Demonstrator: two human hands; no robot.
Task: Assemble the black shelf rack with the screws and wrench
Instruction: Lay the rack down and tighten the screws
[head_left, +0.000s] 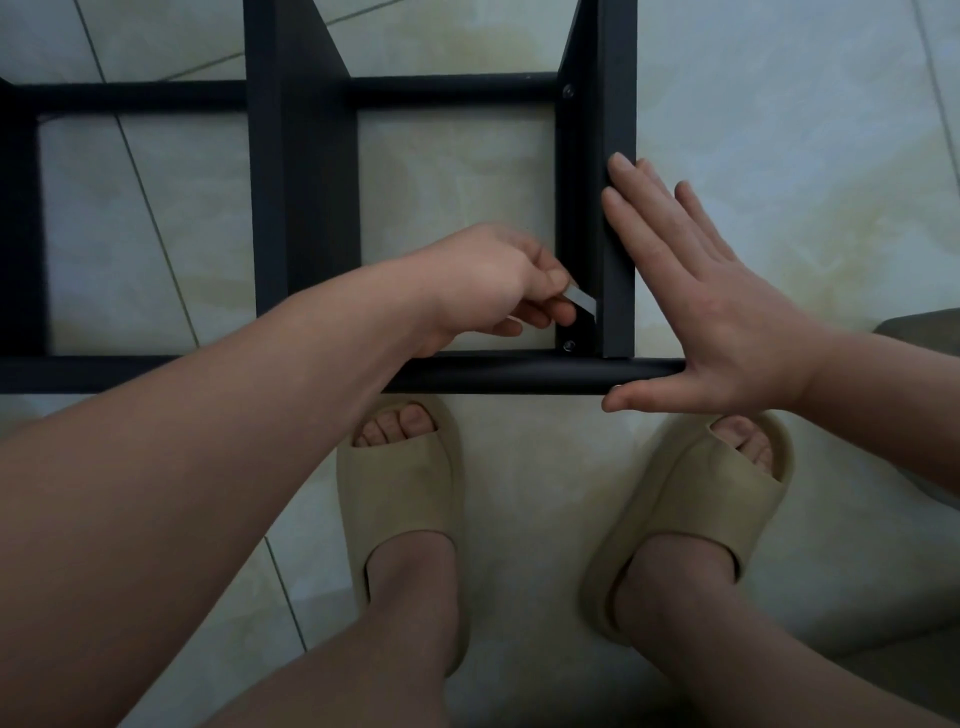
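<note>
1. Tightening at the lower-right corner joint is the step in hand, by my read. The black shelf rack (306, 208) lies flat on the tiled floor (779, 104) and fills the upper half of frame.
2. Left hand (483, 280) comes in from lower left with fingers curled, thumb and forefinger pinching the flat silver wrench (583, 302). The wrench tip points into the corner where the right upright (618, 104) meets the front bar (519, 373).
3. Lower screw (569, 344) sits just below the wrench tip with its head exposed, so the wrench isn't on that one. I can't tell whether it's seated on a fastener hidden by the upright.
4. Right hand (727, 312) is spread flat and holds nothing. Its fingers lie straight along the upright's outer face, thumb at the bar's near edge. I read that as bracing, taking the wrench load so the frame doesn't skate on tile.
5. Upper screw (568, 91) is already in at the next crossbar joint, upper right of centre.
6. Slippers (400, 493) are planted just below the front bar, probably a backstop against sliding.
7. Risk: it's a thin pinch grip with little swing room in that corner, so the wrench could slip off.
</note>
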